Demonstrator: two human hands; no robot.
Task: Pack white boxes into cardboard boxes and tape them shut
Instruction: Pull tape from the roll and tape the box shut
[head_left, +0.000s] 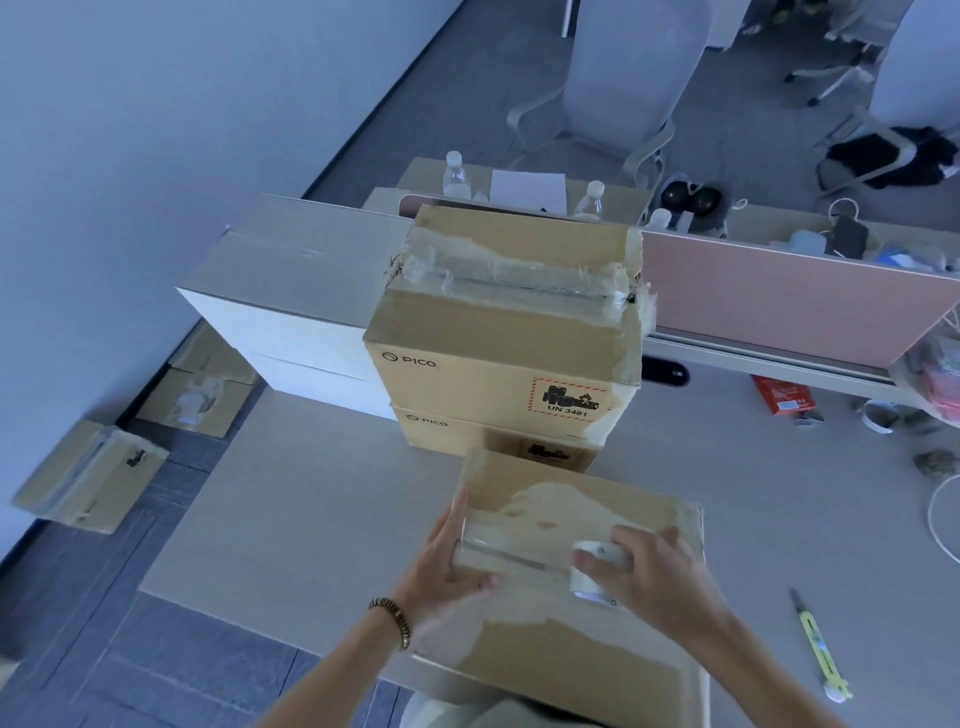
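Note:
A closed cardboard box (582, 644) lies at the table's near edge in front of me. My right hand (654, 577) grips a roll of clear tape (597, 571) on the box's top seam. A strip of tape runs left from the roll to my left hand (447, 561), which presses flat on the box's left end. Behind it two taped PICO cardboard boxes (509, 332) are stacked. White boxes (291, 312) are stacked to their left.
A yellow utility knife (821, 644) lies on the table at the right. A pink desk divider (789, 291) runs behind, with water bottles (457, 174) and clutter beyond. Two taped cardboard boxes (93, 478) sit on the floor at the left. Office chairs (623, 78) stand farther back.

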